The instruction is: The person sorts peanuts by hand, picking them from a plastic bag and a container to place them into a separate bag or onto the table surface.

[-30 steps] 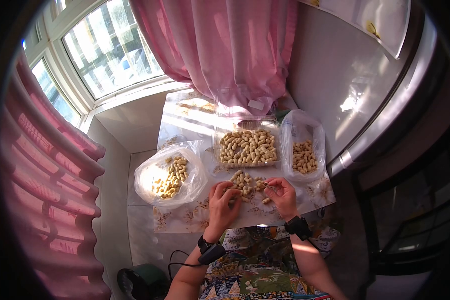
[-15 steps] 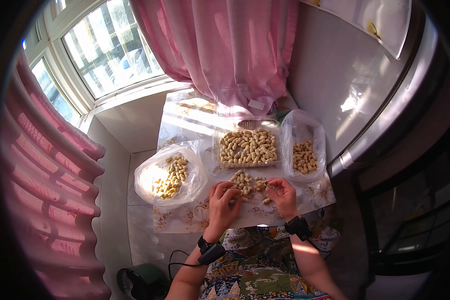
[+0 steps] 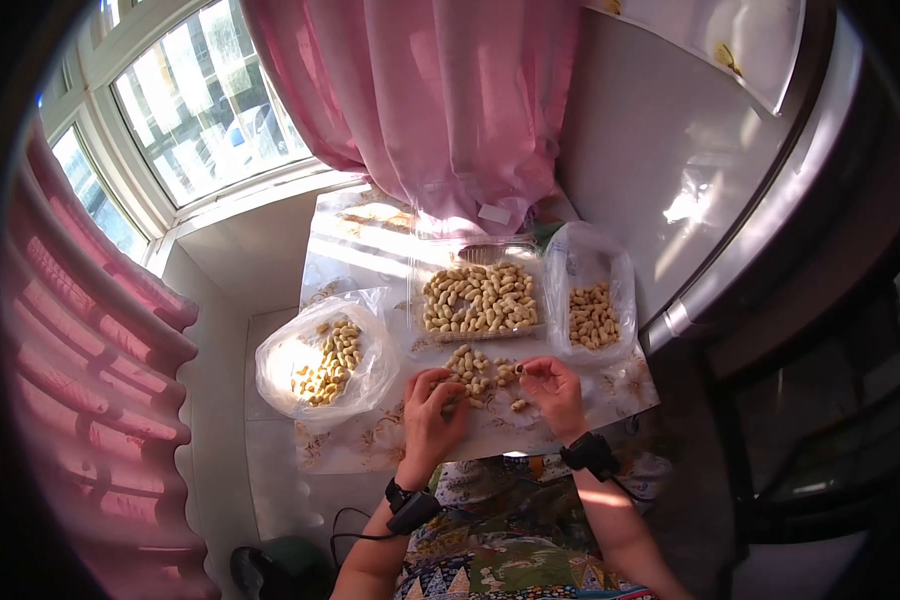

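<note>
A loose pile of peanuts (image 3: 470,366) lies on the flowered tablecloth between my two hands. My left hand (image 3: 434,416) is curled at the pile's left edge, its fingers closed around something I cannot make out. At the right edge, my right hand (image 3: 554,393) pinches a peanut (image 3: 519,369) between thumb and forefinger. One single peanut (image 3: 518,405) rests on the cloth just below that pinch. Behind the pile stands a clear plastic box (image 3: 478,333) full of peanuts.
An open plastic bag (image 3: 372,372) with peanuts is at the left, and another bag (image 3: 622,270) with peanuts stands at the right. A pink curtain (image 3: 430,90) hangs behind the table (image 3: 320,452). Dark bands are on both wrists.
The whole view has shifted slightly, so the table and its contents appear a little further left. Both hands stay beside the pile, with nearly the same finger poses.
</note>
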The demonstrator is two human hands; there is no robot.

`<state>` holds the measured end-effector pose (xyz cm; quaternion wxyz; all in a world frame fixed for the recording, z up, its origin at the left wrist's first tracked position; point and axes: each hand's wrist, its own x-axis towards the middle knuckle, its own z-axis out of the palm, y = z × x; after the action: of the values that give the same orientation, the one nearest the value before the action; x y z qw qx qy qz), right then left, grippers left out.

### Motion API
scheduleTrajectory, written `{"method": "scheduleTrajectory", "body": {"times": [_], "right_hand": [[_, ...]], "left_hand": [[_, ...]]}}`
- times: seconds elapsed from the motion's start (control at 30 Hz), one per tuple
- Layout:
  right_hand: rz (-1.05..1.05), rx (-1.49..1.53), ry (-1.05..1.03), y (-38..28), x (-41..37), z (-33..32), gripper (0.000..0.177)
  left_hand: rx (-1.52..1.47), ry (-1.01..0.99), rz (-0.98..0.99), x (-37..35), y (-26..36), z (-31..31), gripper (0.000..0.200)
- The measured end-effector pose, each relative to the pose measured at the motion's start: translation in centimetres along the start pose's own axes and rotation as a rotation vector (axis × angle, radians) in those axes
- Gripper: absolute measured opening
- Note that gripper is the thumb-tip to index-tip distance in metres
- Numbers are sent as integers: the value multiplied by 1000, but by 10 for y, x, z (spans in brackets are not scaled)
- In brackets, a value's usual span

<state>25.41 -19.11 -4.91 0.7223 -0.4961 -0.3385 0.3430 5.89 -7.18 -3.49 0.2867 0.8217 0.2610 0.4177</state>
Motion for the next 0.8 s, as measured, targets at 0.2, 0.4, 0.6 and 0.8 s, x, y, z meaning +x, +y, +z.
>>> {"method": "scheduleTrajectory", "body": {"times": [0.2,0.4,0.6,0.8], "right_hand": [[-136,-83,64,-69,6,-10,16],[-172,-148,227,-59,-8,-38,20],[-198,-446,367,-48,-4,-69,18],[-245,-783,477,-59,30,-86,15]], "left_hand": [[-21,2,-30,0,-1,-1,20],[-22,4,-31,0,-2,-1,20],[7,-1,-8,2,1,-3,20],[-6,1,-32,0,0,-4,19]]}}
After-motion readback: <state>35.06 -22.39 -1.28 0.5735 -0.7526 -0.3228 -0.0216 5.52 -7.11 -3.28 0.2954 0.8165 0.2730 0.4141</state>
